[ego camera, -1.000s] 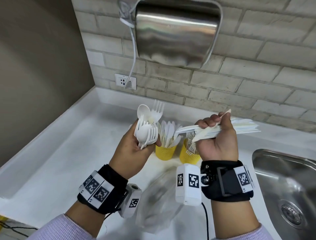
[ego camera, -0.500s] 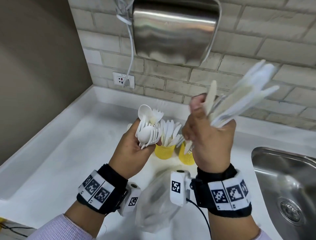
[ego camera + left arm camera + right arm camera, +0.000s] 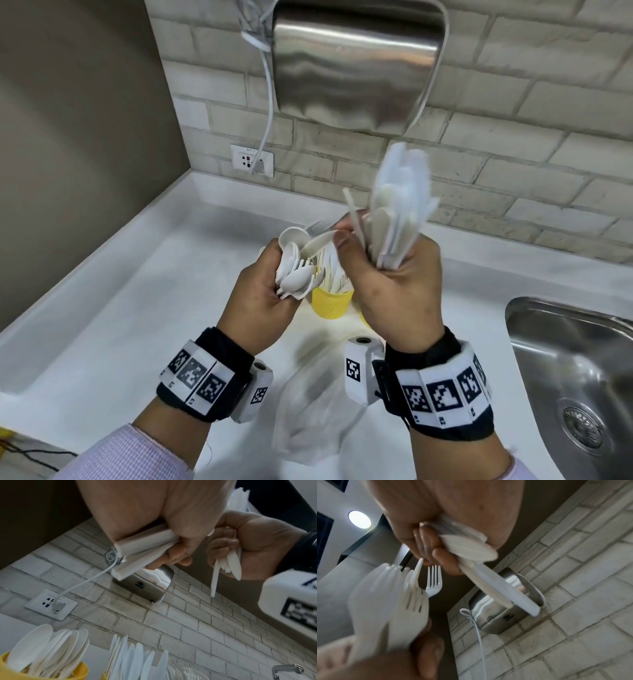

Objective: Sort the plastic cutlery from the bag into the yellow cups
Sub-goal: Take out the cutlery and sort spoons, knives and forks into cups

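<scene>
My left hand (image 3: pixel 274 277) grips a bundle of white plastic spoons and forks (image 3: pixel 294 270) by the handles, heads up. My right hand (image 3: pixel 376 263) grips a second, blurred bundle of white cutlery (image 3: pixel 400 212) upright, and its fingertips sit close to the left bundle. In the right wrist view the left bundle's forks (image 3: pixel 412 601) fill the lower left. A yellow cup (image 3: pixel 330 303) holding knives stands on the counter between the hands. A second cup (image 3: pixel 363 318) is mostly hidden behind my right hand. From the left wrist, a yellow cup with spoons (image 3: pixel 10 669) appears. The clear plastic bag (image 3: pixel 315 411) lies crumpled near the wrists.
A steel sink (image 3: pixel 565 377) is sunk into the white counter (image 3: pixel 137 308) at the right. A steel hand dryer (image 3: pixel 356 58) hangs on the brick wall above the cups, its cable running to a socket (image 3: pixel 251 161). A brown wall closes off the left side.
My right hand has swung its bundle from lying level to standing upright and has drawn in toward the left hand. The left hand and its bundle have barely moved.
</scene>
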{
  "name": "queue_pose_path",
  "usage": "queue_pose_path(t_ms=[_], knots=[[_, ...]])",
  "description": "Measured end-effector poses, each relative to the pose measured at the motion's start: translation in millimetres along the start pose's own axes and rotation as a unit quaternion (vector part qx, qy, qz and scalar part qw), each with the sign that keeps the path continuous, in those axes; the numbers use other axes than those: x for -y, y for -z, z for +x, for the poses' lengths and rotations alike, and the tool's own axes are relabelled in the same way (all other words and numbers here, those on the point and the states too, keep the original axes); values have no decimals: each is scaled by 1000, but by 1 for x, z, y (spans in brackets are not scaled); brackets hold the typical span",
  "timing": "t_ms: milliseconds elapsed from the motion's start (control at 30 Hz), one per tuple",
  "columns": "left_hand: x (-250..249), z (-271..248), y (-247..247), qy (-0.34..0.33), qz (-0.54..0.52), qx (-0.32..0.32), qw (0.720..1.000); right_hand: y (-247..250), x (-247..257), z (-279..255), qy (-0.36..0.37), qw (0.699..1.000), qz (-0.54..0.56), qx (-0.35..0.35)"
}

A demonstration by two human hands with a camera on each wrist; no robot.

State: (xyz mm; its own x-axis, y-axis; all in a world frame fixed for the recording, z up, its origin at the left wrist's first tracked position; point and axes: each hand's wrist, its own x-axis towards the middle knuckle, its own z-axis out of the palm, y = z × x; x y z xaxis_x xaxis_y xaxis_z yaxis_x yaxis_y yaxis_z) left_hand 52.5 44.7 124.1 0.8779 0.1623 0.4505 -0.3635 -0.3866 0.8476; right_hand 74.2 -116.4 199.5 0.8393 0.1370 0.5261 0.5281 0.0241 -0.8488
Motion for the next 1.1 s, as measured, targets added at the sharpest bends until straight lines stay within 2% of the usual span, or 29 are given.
queue_pose_path(t_ms=[100, 233, 300, 433, 500, 633, 733, 900, 1033, 1100], knots=[[1, -1, 0, -11, 15, 0, 1000, 3, -1, 2, 42, 999, 21, -25], [1, 0, 0, -2, 19, 0, 1000, 0, -1, 0, -5, 998, 33, 49], [2, 0, 0, -2, 19, 4, 1000, -2, -3, -2, -24, 998, 29, 47], [3, -1, 0, -10, 34, 21, 999, 1, -5, 0, 1, 998, 54, -28], [4, -1, -1, -13, 45, 26, 999, 2, -3, 3, -9, 992, 97, -75], [6, -1, -3, -26, 71, 43, 996, 6, 2, 11, -9, 969, 210, -126], [5, -1, -2, -30, 71, 44, 996, 12, -2, 16, -32, 951, 235, -197], [-1, -2, -1, -32, 52, 41, 997, 23, -4, 22, -82, 902, 280, -319], [-4, -3, -2, -19, 17, 42, 999, 27, -7, 25, -97, 864, 341, -358], [-9, -3, -3, -15, -16, 38, 999, 27, -8, 26, -85, 861, 363, -346]])
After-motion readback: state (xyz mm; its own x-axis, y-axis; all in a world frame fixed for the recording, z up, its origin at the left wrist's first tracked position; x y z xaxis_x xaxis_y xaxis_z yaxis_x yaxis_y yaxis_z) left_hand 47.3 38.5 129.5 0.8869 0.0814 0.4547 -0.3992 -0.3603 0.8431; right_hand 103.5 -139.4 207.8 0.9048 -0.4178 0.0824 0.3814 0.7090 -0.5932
